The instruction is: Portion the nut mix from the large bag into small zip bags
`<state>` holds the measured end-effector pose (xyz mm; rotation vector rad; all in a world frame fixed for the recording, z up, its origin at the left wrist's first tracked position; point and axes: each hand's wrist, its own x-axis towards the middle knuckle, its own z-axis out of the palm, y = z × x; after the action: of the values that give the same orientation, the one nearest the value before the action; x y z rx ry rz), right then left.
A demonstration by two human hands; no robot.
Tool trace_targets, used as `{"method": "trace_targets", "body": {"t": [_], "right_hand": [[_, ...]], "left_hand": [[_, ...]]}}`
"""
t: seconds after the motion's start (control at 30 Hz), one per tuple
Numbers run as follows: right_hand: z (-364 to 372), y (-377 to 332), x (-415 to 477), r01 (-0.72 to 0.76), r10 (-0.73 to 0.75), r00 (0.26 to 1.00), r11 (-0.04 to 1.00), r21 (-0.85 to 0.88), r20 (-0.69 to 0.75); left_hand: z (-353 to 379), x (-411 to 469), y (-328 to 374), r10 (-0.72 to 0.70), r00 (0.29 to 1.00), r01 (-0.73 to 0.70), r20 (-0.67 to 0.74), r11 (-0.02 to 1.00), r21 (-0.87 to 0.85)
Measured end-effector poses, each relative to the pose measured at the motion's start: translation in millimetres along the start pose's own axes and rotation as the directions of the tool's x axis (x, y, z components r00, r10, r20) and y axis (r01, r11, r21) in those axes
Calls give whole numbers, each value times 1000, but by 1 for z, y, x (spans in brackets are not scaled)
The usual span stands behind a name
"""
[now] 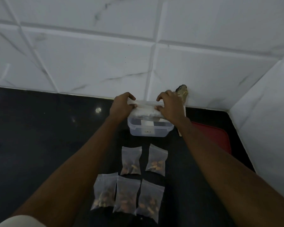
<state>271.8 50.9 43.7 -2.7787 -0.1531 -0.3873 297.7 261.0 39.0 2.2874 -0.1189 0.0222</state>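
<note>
Both hands hold a whitish plastic bag (pixel 145 106) by its top edge over a clear plastic container (pixel 150 129) near the wall. My left hand (pixel 121 106) pinches the bag's left end, my right hand (pixel 170 106) pinches its right end. Several small zip bags with nut mix lie flat on the black counter in front of the container: two in a nearer-to-wall row (pixel 131 161) (pixel 156 159) and three closer to me (pixel 105 192) (pixel 127 194) (pixel 150 199). What the held bag contains is hidden.
A red lid or board (pixel 218 136) lies at the right under my right forearm. A dark object (pixel 182 90) leans against the tiled wall (pixel 88 63) behind my right hand. The black counter (pixel 39 136) extends to the left.
</note>
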Motion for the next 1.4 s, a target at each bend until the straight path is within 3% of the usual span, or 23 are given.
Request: {"method": "trace_targets", "body": {"t": [0.07,0.1,0.2,0.33,0.63,0.8,0.87,0.93,1.03,1.23,1.4], "right_hand": [[-5,-7,-10,28,-33,984,999,-33,-174],[-7,-9,-16,24,-27,984,1000,-18,-178],[-6,-12,-33,-32,34,999,998,-46,35],[2,-15,-33,-28,60,979,987,-160,194],[20,-28,0,-17,193,806,953,-304,560],[35,-28,4,-57,241,785,945,-322,570],[36,-27,7,-75,271,773,937,-342,574],[34,-22,9,-78,284,769,931,-357,572],[32,-16,12,-85,309,771,917,-391,557],[34,-12,14,-145,368,748,903,-404,552],[41,-5,15,-138,384,724,894,-426,573]], "left_hand": [[2,1,0,18,1000,-18,-15,1000,23],[3,2,1,32,999,-31,-21,999,33],[7,3,1,60,998,-58,-29,996,62],[15,-1,-2,105,994,-104,-2,988,116],[26,-8,3,217,975,-213,37,889,405],[32,-12,9,294,949,-280,112,627,727],[35,-13,15,418,896,-376,152,530,760],[37,-15,25,473,822,-518,317,390,761],[38,-15,35,288,837,-547,466,401,735],[48,-7,42,77,870,-445,486,546,710],[60,5,31,-31,816,-491,577,490,720]]}}
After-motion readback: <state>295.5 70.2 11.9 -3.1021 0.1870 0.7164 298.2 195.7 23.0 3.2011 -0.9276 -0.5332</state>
